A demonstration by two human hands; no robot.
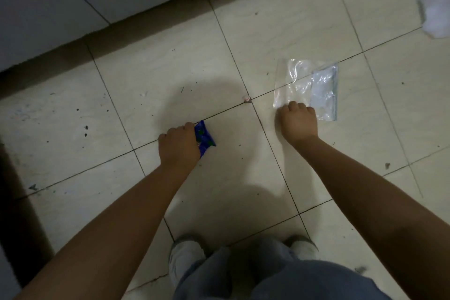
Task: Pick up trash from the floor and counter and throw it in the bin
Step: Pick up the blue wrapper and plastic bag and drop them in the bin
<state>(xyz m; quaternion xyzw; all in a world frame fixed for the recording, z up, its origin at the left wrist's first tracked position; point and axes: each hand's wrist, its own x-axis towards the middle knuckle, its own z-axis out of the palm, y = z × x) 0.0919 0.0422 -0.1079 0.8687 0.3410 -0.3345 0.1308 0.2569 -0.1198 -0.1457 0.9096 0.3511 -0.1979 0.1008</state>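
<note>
Two hands are down at the tiled floor. Your left hand has its grip curled round a blue wrapper. Your right hand grips the near edge of a clear plastic bag lying flat. White crumpled paper lies toward the floor's far right edge.

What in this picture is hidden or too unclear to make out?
Head view only:
- Right hand fingertips: curled under, so whether they grip the clear plastic bag is unclear.
- Blue wrapper: partly covered by the left hand; print is blurred.
- White crumpled item: cut off by the right edge.
- Small pink scrap: too small to identify.
- Bin: not in view.
</note>
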